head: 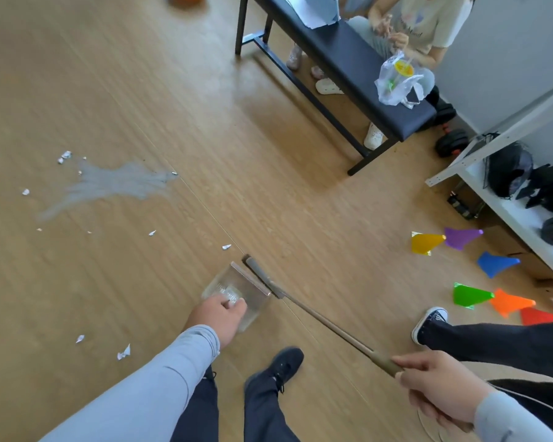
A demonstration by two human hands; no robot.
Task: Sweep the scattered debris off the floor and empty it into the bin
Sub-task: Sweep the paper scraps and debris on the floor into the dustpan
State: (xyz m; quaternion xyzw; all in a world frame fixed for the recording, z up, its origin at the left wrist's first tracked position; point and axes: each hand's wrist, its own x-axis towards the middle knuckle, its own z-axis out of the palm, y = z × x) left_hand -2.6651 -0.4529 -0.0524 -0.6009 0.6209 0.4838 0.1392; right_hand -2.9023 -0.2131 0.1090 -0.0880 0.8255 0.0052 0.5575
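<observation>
Head view: our right hand (434, 386) grips the broom handle (332, 328); our left hand (219, 317) holds the clear dustpan (240, 290).
Broom head (262, 277) touches the dustpan's far edge. Paper scraps (123, 352) lie left of the left hand, around a grey smear (115, 185).

No readable text anywhere. The cream short-sleeved T-shirt (434, 20) on the seated person, far beyond the right grip (434, 387), carries a dark print, too blurred to make out. The yellow round sticker (403, 70) on the clear plastic bag (396, 87) is also illegible.
</observation>
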